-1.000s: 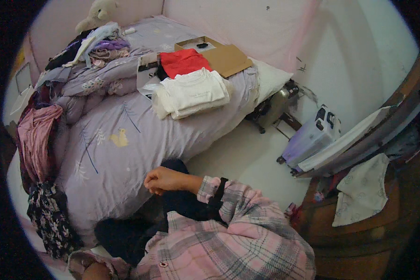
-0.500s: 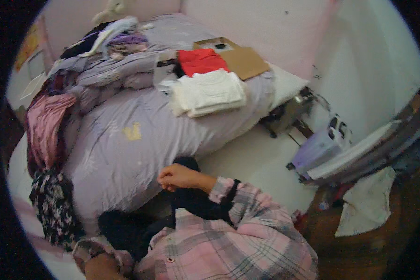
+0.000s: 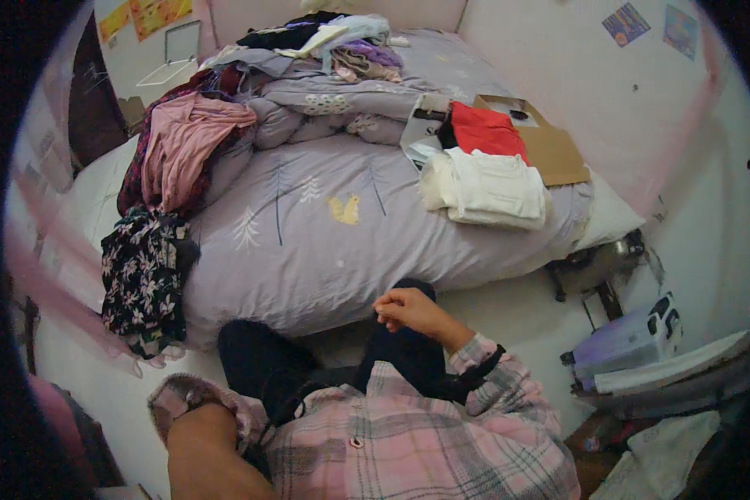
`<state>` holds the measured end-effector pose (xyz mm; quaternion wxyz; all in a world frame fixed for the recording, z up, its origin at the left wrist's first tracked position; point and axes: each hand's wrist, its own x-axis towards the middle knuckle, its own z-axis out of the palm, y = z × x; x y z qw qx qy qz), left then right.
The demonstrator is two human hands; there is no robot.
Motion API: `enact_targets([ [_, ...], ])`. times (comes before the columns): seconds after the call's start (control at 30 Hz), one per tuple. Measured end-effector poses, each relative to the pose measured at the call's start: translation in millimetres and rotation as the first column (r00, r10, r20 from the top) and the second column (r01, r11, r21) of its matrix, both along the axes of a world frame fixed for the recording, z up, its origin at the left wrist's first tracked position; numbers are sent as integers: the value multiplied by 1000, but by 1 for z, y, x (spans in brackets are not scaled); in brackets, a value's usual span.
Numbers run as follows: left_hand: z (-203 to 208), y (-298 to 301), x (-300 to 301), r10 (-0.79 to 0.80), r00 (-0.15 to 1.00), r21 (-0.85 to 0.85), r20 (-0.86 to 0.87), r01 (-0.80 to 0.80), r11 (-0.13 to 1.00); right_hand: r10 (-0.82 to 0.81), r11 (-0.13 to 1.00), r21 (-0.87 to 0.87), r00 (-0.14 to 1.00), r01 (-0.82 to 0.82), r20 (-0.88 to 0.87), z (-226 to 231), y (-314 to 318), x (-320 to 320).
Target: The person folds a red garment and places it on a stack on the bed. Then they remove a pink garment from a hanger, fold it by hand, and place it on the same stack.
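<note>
Straight ahead of the right hand [image 3: 412,311], the sheet [image 3: 308,258] is offering an open lane up to the bunched quilt [image 3: 279,129]! To the right, white clothes [image 3: 496,190] are blocking, the red garment [image 3: 485,129] and box [image 3: 552,154] crowding behind; leftward, pink [image 3: 190,146] and floral garments [image 3: 144,279] are walling off passage.

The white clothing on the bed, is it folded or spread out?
Folded: the white clothing lies in a compact stack on the bed, its layers showing along the near edge.
</note>
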<state>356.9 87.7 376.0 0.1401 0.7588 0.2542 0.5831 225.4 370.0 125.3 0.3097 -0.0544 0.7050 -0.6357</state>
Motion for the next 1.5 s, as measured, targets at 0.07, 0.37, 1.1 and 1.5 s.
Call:
enact_targets([
  [0.07,-3,-3,-4,5,993,47,-115,0,999,-15,1000,13,999,14,33,-2,-1,0],
  [0.37,-5,8,-13,-35,997,54,-64,39,998,9,1000,-5,1000,-9,-24,-19,-1,-2],
  [1.1,-5,24,2,50,963,-132,264,-15,991,-11,1000,-22,996,9,-94,-24,8,-7],
  [1.5,-28,28,-16,-95,988,45,-121,101,994,-7,1000,12,993,9,-116,-23,8,-5],
])
